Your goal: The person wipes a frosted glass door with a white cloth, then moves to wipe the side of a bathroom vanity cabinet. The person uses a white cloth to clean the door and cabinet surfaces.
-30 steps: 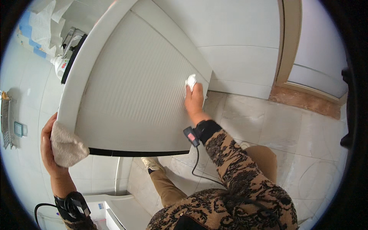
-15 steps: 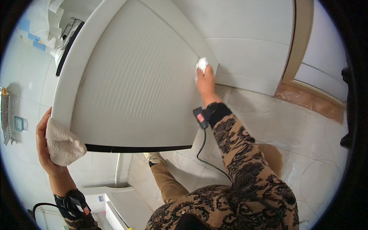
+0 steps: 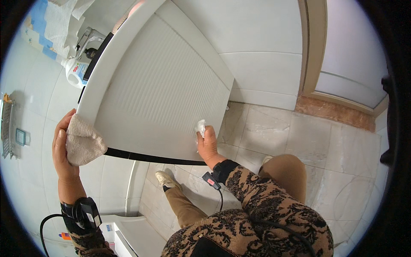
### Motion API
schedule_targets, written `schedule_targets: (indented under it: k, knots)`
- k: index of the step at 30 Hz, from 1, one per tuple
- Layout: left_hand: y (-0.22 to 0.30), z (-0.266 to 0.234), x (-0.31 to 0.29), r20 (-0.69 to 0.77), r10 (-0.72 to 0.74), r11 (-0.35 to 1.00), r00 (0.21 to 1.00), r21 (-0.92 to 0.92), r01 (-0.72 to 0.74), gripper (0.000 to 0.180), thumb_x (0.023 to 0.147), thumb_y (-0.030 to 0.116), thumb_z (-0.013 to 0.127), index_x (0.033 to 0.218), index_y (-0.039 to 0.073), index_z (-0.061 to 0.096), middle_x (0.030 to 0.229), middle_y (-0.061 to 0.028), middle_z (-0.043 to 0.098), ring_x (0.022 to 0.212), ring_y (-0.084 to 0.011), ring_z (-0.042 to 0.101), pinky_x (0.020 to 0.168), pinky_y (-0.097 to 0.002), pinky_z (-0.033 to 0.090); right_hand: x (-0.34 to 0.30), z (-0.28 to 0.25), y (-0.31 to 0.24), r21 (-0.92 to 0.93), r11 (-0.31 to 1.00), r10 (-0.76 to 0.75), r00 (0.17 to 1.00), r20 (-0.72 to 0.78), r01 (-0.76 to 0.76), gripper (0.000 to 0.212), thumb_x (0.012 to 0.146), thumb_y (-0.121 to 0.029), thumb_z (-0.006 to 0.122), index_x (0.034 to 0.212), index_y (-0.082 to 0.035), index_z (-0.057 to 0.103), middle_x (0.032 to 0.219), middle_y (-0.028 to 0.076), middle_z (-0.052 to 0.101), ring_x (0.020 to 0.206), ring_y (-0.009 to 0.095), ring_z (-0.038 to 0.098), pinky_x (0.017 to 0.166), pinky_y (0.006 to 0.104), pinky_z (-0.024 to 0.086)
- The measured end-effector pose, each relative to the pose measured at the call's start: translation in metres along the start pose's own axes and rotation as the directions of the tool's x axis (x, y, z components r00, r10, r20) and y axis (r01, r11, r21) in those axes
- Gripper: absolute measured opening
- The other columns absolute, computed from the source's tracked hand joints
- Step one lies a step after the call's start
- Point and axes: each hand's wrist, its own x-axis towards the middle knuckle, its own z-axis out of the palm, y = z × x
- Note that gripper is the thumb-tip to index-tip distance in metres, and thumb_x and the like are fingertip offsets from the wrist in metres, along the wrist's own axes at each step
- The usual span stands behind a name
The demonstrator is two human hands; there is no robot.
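Note:
A large white panel (image 3: pixel 141 98) with fine ribbing and a black strip along its near edge fills the upper middle. At its near left corner, my left hand (image 3: pixel 64 147) has its fingers closed round a folded beige cloth (image 3: pixel 84 141), which lies against the corner. My right hand (image 3: pixel 208 145) pinches a crumpled white wipe or tissue (image 3: pixel 200 127) against the lower right part of the panel, close to the near edge. The fingertips under the wipe are partly hidden.
A white bottle (image 3: pixel 77 73) stands behind the panel on the left. A wire rack (image 3: pixel 6 126) hangs on the tiled wall. Right of the panel are a door frame (image 3: pixel 310 47) and brownish threshold (image 3: pixel 336 112). My legs stand on the tiled floor (image 3: pixel 308 132); a white basin-like fixture (image 3: pixel 132 222) is lower left.
My right hand has drawn the white wipe toward me, from the panel's far right edge to near its front edge. My left hand still holds the cloth at the corner. The view has shifted slightly.

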Motion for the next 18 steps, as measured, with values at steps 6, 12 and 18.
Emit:
schedule_targets:
  k: [6,12,18]
  knots:
    - [-0.001,-0.011,-0.004,0.024,-0.041,0.999,0.999,-0.035,0.042,0.056,0.098,0.040,0.036,0.131,-0.003,0.050,0.137,-0.0178,0.050,0.127,-0.0254,0.048,0.107,-0.0396,0.038,0.069,0.010,0.053,-0.138,0.976,0.157,0.982,-0.105,-0.171,0.019,0.091,-0.011,0.059,0.091,0.002,0.044,0.089,0.022,0.049,0.083,0.041,0.050,0.073,0.0469,0.041]
    - [0.001,-0.023,-0.011,-0.018,-0.037,0.997,0.999,0.066,0.038,0.064,0.096,0.044,0.034,0.138,-0.004,0.041,0.132,-0.0163,0.053,0.124,-0.0233,0.051,0.104,-0.0383,0.042,0.163,0.008,0.103,-0.138,0.966,0.193,0.967,-0.168,-0.217,0.019,0.091,-0.013,0.058,0.095,0.002,0.048,0.097,0.024,0.052,0.092,0.044,0.051,0.080,0.0481,0.042]
    - [0.004,-0.020,-0.013,-0.165,-0.055,0.981,0.985,0.173,0.083,0.060,0.098,0.040,0.029,0.137,-0.003,0.044,0.133,-0.0174,0.053,0.121,-0.0251,0.055,0.102,-0.0368,0.046,0.180,0.002,0.128,-0.101,0.959,0.253,0.959,-0.125,-0.266,0.025,0.091,-0.018,0.059,0.098,0.003,0.048,0.099,0.024,0.054,0.092,0.044,0.054,0.080,0.0479,0.043]
